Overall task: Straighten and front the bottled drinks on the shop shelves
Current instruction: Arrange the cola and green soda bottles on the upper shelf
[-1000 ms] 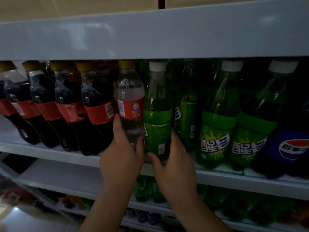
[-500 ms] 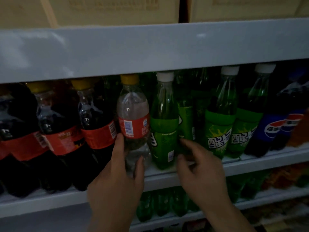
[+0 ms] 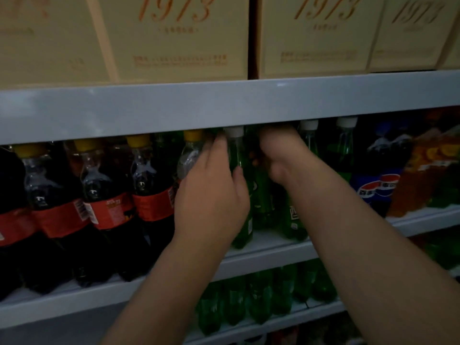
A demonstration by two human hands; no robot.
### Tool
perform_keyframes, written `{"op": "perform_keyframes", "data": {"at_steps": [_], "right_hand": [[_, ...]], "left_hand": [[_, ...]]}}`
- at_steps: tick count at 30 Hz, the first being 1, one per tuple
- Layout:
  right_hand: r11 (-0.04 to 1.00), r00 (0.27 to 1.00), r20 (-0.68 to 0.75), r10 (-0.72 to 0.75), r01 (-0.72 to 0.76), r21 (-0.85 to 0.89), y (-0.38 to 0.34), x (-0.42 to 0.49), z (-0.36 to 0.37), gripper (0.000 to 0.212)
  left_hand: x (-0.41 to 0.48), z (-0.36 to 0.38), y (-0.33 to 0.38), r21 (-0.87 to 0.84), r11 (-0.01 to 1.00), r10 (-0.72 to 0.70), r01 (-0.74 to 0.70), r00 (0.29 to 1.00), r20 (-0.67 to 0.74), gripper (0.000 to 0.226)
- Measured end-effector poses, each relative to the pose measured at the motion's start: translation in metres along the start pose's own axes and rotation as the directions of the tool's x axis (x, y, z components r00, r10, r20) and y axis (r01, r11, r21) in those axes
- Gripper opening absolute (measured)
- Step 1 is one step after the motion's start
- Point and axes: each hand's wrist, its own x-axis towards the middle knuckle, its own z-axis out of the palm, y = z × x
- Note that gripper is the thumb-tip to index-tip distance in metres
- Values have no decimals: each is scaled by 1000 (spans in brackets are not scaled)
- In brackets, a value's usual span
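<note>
Hands have risen from the bottle bases: left hand [image 3: 211, 195] wraps the green bottle [image 3: 240, 195] beside the clear bottle [image 3: 190, 155]; right hand [image 3: 278, 155] reaches behind it, grip unclear, probably pulling stock forward.

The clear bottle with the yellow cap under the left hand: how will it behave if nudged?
The clear bottle looks nearly empty, so probably light and easily tipped. Its tall, narrow shape adds to that. The left hand covers its lower half, so its footing is hidden.
</note>
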Motion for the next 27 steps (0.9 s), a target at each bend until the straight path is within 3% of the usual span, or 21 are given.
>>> {"op": "perform_keyframes", "data": {"at_steps": [2,4,9,13,17,27], "right_hand": [[995,997,32,69,-72,74,-4,12,2,20],[993,993,54,106,-109,51,-4,20,5,20],[987,998,-16,61,-63,-149,-3,23,8,22],[974,999,52,13,-1,-225,-3,24,10,27],[909,994,112,15,33,-416,-5,29,13,25],[940,974,227,-7,84,-331,-12,40,15,34]], "left_hand": [[6,4,-1,-11,1000,-16,17,999,42,42],[5,10,-2,2,1000,-27,27,994,102,54],[2,18,-5,70,997,-15,11,998,54,70],[7,15,-8,107,994,11,-15,999,36,74],[7,15,-9,119,991,53,-55,998,26,76],[6,16,-9,135,988,76,-78,997,22,72]]}}
